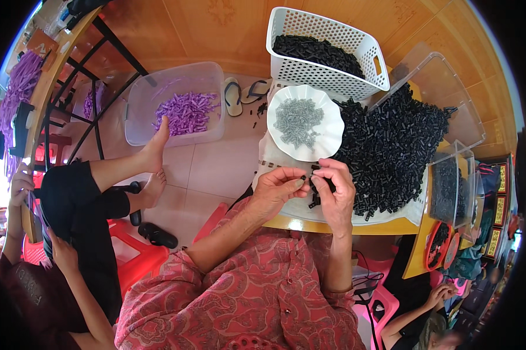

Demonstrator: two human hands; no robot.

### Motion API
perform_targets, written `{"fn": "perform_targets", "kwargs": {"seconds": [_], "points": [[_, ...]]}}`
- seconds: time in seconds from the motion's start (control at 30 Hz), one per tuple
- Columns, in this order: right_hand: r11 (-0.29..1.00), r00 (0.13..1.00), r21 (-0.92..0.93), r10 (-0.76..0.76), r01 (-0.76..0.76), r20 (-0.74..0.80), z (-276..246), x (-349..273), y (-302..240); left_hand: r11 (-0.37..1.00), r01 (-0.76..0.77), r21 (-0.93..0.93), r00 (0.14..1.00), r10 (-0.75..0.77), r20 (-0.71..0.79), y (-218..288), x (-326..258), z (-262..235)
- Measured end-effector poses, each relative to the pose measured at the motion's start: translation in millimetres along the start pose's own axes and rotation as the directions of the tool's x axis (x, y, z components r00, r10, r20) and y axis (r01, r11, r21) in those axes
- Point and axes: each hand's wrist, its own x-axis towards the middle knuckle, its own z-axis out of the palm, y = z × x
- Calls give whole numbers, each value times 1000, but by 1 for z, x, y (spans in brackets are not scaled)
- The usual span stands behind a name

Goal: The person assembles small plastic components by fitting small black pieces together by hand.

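Close together over the near edge of the table are both my hands. My left hand (276, 186) pinches a small black tube-like piece (303, 177) between thumb and fingertips. Facing it, my right hand (335, 189) is closed in a pinch; what lies between its fingertips is too small to make out. Just beyond them stands a white scalloped plate (333, 125) with a heap of small clear pieces (298, 121). To the right spreads a large pile of short black pieces (385, 151), some of them beneath my right hand.
Behind the plate, a white perforated basket (327, 80) holds more black pieces. Clear bins (453, 184) stand at the right. On the floor, a translucent tub (140, 111) contains purple pieces, near sandals (233, 96). One person (70, 251) sits at left, another (426, 315) at lower right.
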Motion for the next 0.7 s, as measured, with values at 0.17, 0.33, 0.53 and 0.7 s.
{"fn": "perform_targets", "kwargs": {"seconds": [0.17,0.33,0.53,0.7], "points": [[999,1000,41,20,-21,22,0,-5,-4,1000,-2,20,1000,2,-14,-2,-1,1],[999,999,29,26,-27,33,-1,-8,-5,997,2,80,1000,0,-29,0,-1,4],[1000,998,8,19,-19,53,-7,-7,-8,982,-49,183,999,46,22,0,-3,4],[985,983,119,103,-122,153,-15,-5,-10,948,-98,302,994,77,79,-2,-3,2]]}}
